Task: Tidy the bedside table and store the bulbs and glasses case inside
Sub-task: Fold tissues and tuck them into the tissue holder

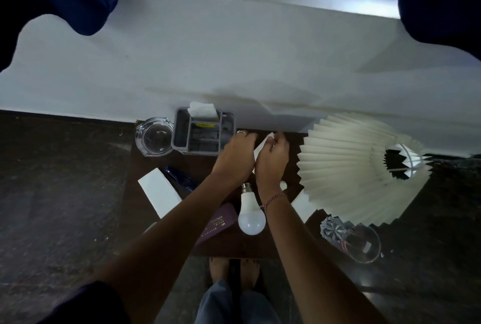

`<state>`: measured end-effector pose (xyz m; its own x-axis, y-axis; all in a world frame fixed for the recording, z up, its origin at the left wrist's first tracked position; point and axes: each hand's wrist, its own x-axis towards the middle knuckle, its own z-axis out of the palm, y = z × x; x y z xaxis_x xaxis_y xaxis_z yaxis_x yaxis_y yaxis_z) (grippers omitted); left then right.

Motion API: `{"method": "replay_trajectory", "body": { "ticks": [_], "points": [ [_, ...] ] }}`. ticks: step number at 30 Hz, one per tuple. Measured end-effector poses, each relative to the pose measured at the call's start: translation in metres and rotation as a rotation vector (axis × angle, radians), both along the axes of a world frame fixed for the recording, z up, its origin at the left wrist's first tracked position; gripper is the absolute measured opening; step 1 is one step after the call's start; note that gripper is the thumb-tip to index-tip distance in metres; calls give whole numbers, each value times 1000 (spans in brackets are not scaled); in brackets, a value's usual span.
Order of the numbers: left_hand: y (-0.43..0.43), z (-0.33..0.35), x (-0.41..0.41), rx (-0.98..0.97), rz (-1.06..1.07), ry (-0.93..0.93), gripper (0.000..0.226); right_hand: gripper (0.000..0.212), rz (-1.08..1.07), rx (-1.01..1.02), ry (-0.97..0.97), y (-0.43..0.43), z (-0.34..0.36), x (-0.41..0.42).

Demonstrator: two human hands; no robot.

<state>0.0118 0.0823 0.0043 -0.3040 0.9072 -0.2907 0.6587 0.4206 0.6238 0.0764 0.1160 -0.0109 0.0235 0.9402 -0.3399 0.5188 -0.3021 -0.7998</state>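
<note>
L hand (235, 158) & R hand (273, 161) both curled on a white slip (261, 149) at far edge of bedside table (260, 245); white bulb (251, 215) lies just nearside of R wrist, axis near-far, cap toward hands, so I'd take it w/ R.

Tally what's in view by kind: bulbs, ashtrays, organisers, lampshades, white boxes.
Bulbs: 2 (white bulb, clear bulb)
Ashtray: 1
Organiser: 1
Lampshade: 1
White box: 1
Total: 6
</note>
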Motion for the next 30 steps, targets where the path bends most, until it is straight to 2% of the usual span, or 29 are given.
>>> {"method": "replay_trajectory", "body": {
  "ticks": [6,10,17,24,30],
  "points": [
    [15,-19,17,-144,-151,-22,42,42,-83,-206,-49,6,-13,21],
    [25,-33,25,-210,-172,-9,42,40,-115,-315,-18,7,-21,29],
    [31,-60,21,-449,-170,-58,45,40,-119,-419,-11,12,-32,27],
    [35,-58,24,-394,87,-237,34,38,-147,-451,35,18,-40,24],
    [30,-54,21,-339,166,-409,36,36,-216,-508,127,15,-38,25]
  ]
}}
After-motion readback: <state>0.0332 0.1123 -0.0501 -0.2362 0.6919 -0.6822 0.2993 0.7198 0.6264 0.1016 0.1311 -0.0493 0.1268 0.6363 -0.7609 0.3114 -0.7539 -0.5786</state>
